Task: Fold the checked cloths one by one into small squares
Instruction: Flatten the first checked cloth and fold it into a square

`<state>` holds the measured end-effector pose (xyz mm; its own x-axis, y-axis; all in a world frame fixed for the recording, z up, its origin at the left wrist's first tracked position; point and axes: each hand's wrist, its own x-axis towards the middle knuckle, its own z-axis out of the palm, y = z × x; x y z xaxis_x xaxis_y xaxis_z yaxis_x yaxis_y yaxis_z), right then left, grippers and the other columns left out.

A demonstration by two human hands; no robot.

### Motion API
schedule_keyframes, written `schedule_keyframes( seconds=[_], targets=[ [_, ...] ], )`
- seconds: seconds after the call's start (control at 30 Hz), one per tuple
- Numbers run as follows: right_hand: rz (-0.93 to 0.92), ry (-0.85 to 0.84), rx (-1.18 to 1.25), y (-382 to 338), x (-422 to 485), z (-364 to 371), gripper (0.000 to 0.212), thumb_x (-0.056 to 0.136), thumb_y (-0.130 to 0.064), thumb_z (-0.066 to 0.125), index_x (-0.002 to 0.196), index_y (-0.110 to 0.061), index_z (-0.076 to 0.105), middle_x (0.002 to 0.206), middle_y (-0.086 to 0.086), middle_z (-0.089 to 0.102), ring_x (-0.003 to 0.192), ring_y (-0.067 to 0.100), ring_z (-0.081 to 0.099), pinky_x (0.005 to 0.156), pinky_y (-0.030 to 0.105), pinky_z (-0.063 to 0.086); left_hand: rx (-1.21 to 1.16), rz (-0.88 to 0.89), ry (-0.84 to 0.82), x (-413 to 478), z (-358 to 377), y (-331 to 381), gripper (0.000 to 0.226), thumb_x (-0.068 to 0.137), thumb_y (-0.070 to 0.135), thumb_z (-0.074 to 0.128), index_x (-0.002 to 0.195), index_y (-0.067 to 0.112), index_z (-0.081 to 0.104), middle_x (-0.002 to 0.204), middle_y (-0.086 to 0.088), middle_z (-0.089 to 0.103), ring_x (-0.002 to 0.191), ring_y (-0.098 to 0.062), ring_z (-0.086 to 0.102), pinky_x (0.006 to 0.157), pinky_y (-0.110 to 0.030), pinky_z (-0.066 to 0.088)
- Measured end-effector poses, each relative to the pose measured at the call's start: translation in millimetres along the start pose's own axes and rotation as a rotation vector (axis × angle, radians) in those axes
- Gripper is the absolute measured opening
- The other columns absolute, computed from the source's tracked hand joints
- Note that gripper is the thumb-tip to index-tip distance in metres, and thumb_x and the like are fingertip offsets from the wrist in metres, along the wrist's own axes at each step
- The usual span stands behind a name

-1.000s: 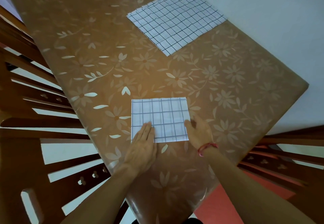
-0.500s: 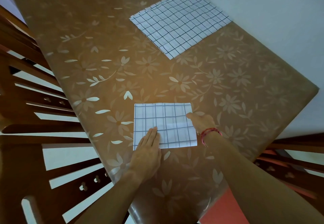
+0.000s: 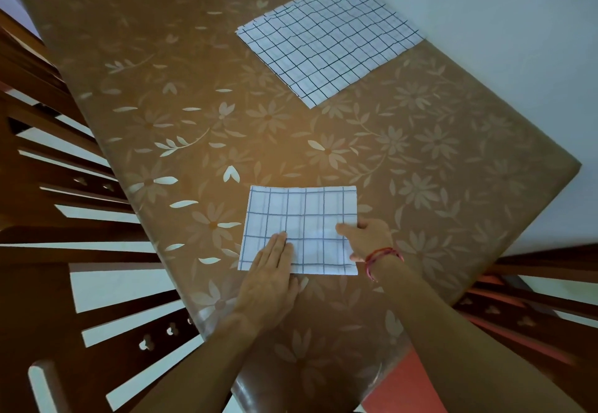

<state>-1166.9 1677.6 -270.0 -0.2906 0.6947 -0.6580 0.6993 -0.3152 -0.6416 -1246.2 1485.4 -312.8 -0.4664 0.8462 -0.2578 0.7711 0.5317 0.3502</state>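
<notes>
From my feed I see the folded cloth (image 3: 301, 218), white with thin dark checks, lying flat on the near part of the table (image 3: 453, 170), close to the edge where the person stands. It is a near-square panel, its sides roughly in line with the view.

The left hand (image 3: 271, 276) lies palm down, fingers straight and together. The fingertips press on the cloth's lower left part and the heel of the hand rests on the table cover just below it.

The right hand (image 3: 369, 239) is at the cloth's right edge. Its thumb lies on top of the fabric, pointing left, and one fingertip shows at the edge lower down, so I read it as pinching that edge. The other fingers are hidden under the hand. A red thread bracelet (image 3: 383, 255) circles that wrist.

A second cloth (image 3: 330, 43), larger and spread open in a single flat sheet, lies well apart at the far right of the table, up against the pale wall (image 3: 485, 24).

The table cover is brown with pale flowers. A slatted wooden chair (image 3: 64, 186) stands along the left side.
</notes>
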Motion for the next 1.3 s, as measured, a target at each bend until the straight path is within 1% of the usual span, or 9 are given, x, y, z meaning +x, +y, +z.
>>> schedule_keyframes(
  seconds=[0.2, 0.37, 0.47, 0.6, 0.7, 0.8, 0.97, 1.13, 1.3],
  targets=[
    [0.248, -0.015, 0.364, 12.3, -19.3, -3.2, 0.024, 0.085, -0.017, 0.073, 0.099, -0.005, 0.058, 0.087, 0.003, 0.053, 0.069, 0.021, 0.056, 0.048, 0.031, 0.055, 0.044, 0.048, 0.007, 2.2, 6.2, 16.6, 0.063, 0.087, 0.034, 0.038, 0.14, 0.002, 0.046, 0.146, -0.017, 0.046, 0.135, -0.03, 0.044, 0.109, -0.044, 0.039],
    [0.331, -0.165, 0.489, 19.4, -39.8, -0.3, 0.016, 0.088, -0.012, 0.068, 0.102, -0.006, 0.064, 0.091, 0.008, 0.061, 0.076, 0.025, 0.063, 0.055, 0.035, 0.057, 0.063, 0.018, 0.048, 3.9, 5.4, 21.1, 0.056, 0.085, 0.024, 0.052, 0.135, 0.0, 0.051, 0.135, -0.018, 0.056, 0.124, -0.032, 0.056, 0.102, -0.042, 0.043],
    [0.2, -0.184, 0.307, 28.9, -43.8, -6.6, 0.016, 0.091, -0.024, 0.064, 0.099, -0.011, 0.066, 0.085, 0.009, 0.071, 0.069, 0.024, 0.069, 0.053, 0.03, 0.054, 0.084, 0.012, 0.044, -1.0, 6.9, 16.2, 0.054, 0.086, 0.024, 0.037, 0.132, 0.002, 0.056, 0.134, -0.016, 0.058, 0.123, -0.029, 0.057, 0.101, -0.038, 0.04],
    [-0.015, 0.108, 0.089, 58.6, -36.3, -27.9, 0.014, 0.093, -0.021, 0.054, 0.097, -0.02, 0.067, 0.074, -0.002, 0.069, 0.058, 0.014, 0.062, 0.051, 0.026, 0.049, 0.042, 0.049, 0.02, -9.3, 12.6, 3.5, 0.059, 0.09, 0.027, 0.028, 0.139, 0.002, 0.048, 0.143, -0.015, 0.049, 0.132, -0.029, 0.048, 0.106, -0.04, 0.031],
    [-0.21, 0.233, -0.26, 81.7, -35.0, -47.2, 0.028, 0.089, -0.016, 0.057, 0.114, -0.028, 0.061, 0.094, -0.007, 0.064, 0.076, 0.008, 0.058, 0.07, 0.02, 0.045, -0.043, 0.083, -0.007, -16.5, 4.7, -0.5, 0.074, 0.086, 0.038, 0.011, 0.15, 0.006, 0.029, 0.158, -0.009, 0.025, 0.146, -0.023, 0.024, 0.115, -0.031, 0.009],
    [-0.345, 0.173, -0.478, 92.1, -39.1, -51.2, 0.059, 0.077, -0.019, 0.073, 0.13, -0.031, 0.049, 0.117, -0.006, 0.046, 0.083, 0.001, 0.055, 0.071, 0.009, 0.039, -0.145, 0.11, -0.045, -23.6, -0.3, -5.7, 0.079, 0.082, 0.045, 0.002, 0.154, 0.014, 0.011, 0.157, 0.007, -0.001, 0.145, -0.005, -0.003, 0.114, -0.02, -0.008],
    [-0.538, 0.093, -0.536, 89.8, -34.4, -37.5, 0.072, 0.073, -0.021, 0.076, 0.136, -0.037, 0.046, 0.114, -0.01, 0.035, 0.108, 0.012, 0.043, 0.087, 0.023, 0.04, -0.259, 0.189, -0.149, -37.6, -2.2, -21.0, 0.056, 0.103, 0.028, 0.031, 0.154, 0.022, 0.01, 0.157, 0.016, -0.002, 0.143, 0.006, -0.008, 0.12, -0.021, 0.002],
    [-0.895, 0.028, -0.616, 89.3, -26.3, -23.1, 0.034, 0.073, -0.02, 0.072, 0.106, -0.026, 0.073, 0.105, 0.003, 0.06, 0.095, 0.024, 0.055, 0.076, 0.035, 0.052, -0.259, 0.264, -0.168, -51.3, 2.3, -39.7, 0.061, 0.097, 0.03, 0.036, 0.154, 0.024, 0.015, 0.158, 0.018, 0.001, 0.142, 0.01, -0.01, 0.117, -0.016, -0.001],
    [-0.988, -0.038, -0.732, 76.2, -37.8, -20.1, 0.03, 0.041, -0.009, 0.09, 0.067, -0.016, 0.075, 0.086, 0.003, 0.074, 0.078, 0.018, 0.058, 0.066, 0.028, 0.052, -0.182, 0.238, 0.143, -65.2, 8.7, -56.3, 0.046, 0.085, 0.013, 0.059, 0.132, 0.011, 0.058, 0.137, -0.005, 0.056, 0.132, -0.018, 0.042, 0.107, -0.036, 0.041]
  ],
)
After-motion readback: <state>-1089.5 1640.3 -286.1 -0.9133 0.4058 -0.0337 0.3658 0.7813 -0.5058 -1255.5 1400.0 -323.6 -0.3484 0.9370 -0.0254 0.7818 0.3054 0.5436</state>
